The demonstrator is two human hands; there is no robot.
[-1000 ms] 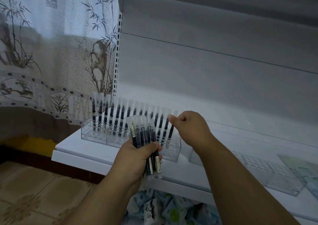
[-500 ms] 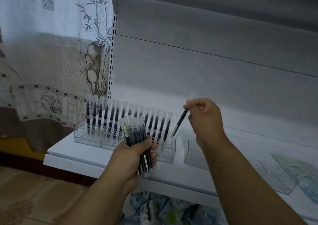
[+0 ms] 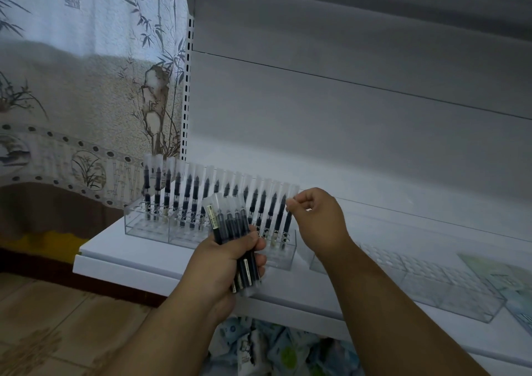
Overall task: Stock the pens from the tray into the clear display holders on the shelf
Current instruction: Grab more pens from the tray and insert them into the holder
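Note:
A clear display holder (image 3: pixel 161 230) stands at the left end of the white shelf (image 3: pixel 138 257), with a row of several dark pens (image 3: pixel 190 194) upright in its back holes. My left hand (image 3: pixel 227 263) grips a bundle of several dark pens (image 3: pixel 230 226) in front of the holder. My right hand (image 3: pixel 313 217) pinches the clear cap of one pen (image 3: pixel 288 217) that stands at the right end of the row, its tip down in the holder.
A second clear holder (image 3: pixel 449 289) with no pens lies to the right on the shelf, next to a greenish packet (image 3: pixel 501 275). Packaged goods (image 3: pixel 276 349) sit below the shelf. A bamboo-print curtain (image 3: pixel 86 87) hangs at the left.
My right hand carried a single pen from above the shelf down to the right end of the row. The left hand's bundle stayed in place.

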